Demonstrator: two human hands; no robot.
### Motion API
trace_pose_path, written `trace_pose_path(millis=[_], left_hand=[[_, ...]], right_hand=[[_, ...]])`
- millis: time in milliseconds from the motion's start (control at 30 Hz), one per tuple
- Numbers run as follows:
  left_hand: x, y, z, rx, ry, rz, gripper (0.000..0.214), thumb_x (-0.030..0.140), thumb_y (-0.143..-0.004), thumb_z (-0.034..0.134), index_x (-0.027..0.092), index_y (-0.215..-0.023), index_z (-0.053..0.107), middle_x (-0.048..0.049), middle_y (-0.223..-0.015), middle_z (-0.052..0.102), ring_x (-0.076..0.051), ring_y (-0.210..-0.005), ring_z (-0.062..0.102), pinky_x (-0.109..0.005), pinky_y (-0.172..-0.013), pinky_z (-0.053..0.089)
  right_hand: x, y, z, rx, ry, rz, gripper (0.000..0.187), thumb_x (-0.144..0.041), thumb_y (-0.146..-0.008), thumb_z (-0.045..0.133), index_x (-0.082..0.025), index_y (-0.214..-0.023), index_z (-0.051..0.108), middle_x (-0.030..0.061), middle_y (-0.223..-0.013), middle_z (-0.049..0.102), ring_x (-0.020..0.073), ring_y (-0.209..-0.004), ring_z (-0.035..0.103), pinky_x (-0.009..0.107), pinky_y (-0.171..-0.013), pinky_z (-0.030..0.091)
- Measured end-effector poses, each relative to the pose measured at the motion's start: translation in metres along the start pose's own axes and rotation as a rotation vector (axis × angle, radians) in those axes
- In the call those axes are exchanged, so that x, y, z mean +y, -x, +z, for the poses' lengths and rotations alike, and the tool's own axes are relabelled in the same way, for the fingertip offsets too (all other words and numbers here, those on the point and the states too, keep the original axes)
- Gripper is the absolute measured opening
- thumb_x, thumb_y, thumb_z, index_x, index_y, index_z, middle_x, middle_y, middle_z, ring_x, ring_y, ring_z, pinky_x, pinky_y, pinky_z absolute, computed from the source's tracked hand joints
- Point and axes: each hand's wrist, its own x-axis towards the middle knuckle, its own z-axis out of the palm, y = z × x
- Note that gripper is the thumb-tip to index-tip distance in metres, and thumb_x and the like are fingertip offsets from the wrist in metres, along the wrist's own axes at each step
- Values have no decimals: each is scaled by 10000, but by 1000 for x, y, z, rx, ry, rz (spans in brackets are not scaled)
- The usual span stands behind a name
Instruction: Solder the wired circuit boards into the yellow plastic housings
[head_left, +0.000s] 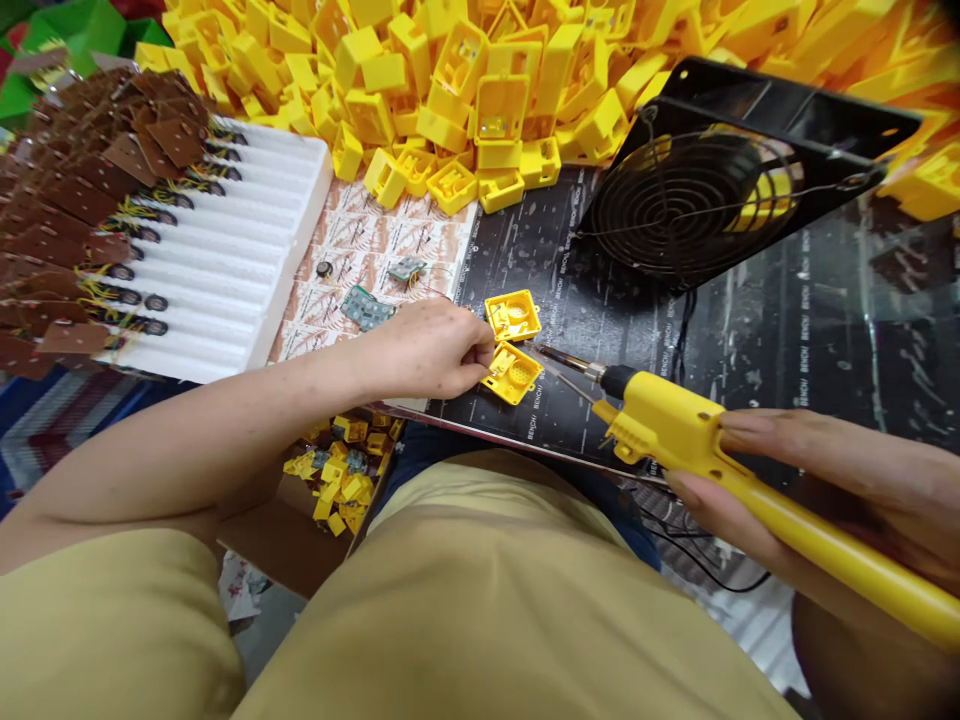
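Note:
My right hand [795, 480] is wrapped round a yellow soldering iron [667, 415] with a solder feed on its front. The iron's metal tip points left, close to two small open yellow plastic housings that lie side by side on the black bench top. My left hand [435, 350] is closed in a pinch at the left edges of the upper housing [514, 316] and the lower housing [514, 373]; what its fingertips hold is hidden. Left of that hand lie a green circuit board [366, 308], a smaller board with wires [406, 270] and a round black part [324, 269].
Yellow housings [499, 105] are heaped across the back of the bench. A black fan [675, 210] leans at the back right. At the left, brown boards [75, 200] with wired parts rest on a white foam tray [262, 250]. A cardboard box [281, 530] with yellow pieces stands below.

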Motion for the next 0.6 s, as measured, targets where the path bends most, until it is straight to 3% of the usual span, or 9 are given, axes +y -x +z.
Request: trace_pose_path(millis=[133,267,367,600], left_hand=[[-1,1,-3,-22,-21,1,144,163,-809,593,191,-806,734,-7,-745,727,-148,-693,645,-235,-627,383],[-8,6,-2,-15,-23,149,144,159,-850,593,199,-862,730,0,-792,731,-139,-736,656,-232,-681,415],[-13,9,2,78,-35,228,157,158,-872,582,206,-874,731,0,-792,730,-136,-747,661,-237,-705,430],[-14,2,20,257,58,131,142,174,-890,576,173,-910,716,-26,-842,737,-160,-805,675,-264,-749,462]], right_hand=[[2,2,-1,-82,21,-18,604,-338,-835,725,-383,-1378,466,-12,-940,723,169,-594,687,241,-447,566],[-1,7,4,0,53,39,593,-391,-854,698,-326,-1402,480,20,-1017,729,216,-688,716,299,-516,601],[-2,9,7,18,69,44,641,-377,-830,725,-309,-1417,475,33,-1038,729,226,-697,718,313,-511,596],[-5,18,16,89,51,144,547,-421,-839,716,-380,-1352,532,-15,-989,742,209,-723,723,325,-557,616]])
